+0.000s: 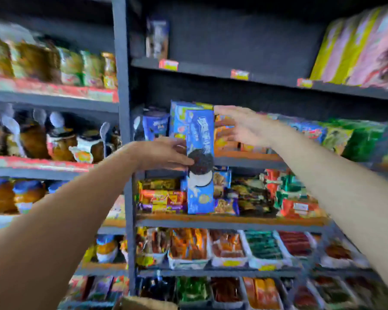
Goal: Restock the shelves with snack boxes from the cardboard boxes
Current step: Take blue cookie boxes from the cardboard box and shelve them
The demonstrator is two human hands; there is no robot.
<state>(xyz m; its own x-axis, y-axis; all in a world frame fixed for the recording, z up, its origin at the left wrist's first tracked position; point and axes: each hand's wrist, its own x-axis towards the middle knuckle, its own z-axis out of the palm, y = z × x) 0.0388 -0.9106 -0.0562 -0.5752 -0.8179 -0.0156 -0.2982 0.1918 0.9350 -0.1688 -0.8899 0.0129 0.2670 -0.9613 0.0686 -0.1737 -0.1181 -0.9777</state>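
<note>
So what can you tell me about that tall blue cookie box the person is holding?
The cookie box is tall, narrow and blue, and looks like cardboard. Its front shows a dark sandwich cookie with white cream and white lettering, too blurred to read. It stands upright in the air in front of the shelves, looking closed. The left hand grips its left edge near the middle, thumb on the front. The right hand, fingers spread, reaches just right of its top; whether it touches the box is unclear.

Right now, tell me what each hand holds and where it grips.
The left hand grips the tall blue cookie box at its left edge, about mid-height. The right hand is open, holding nothing.
</note>
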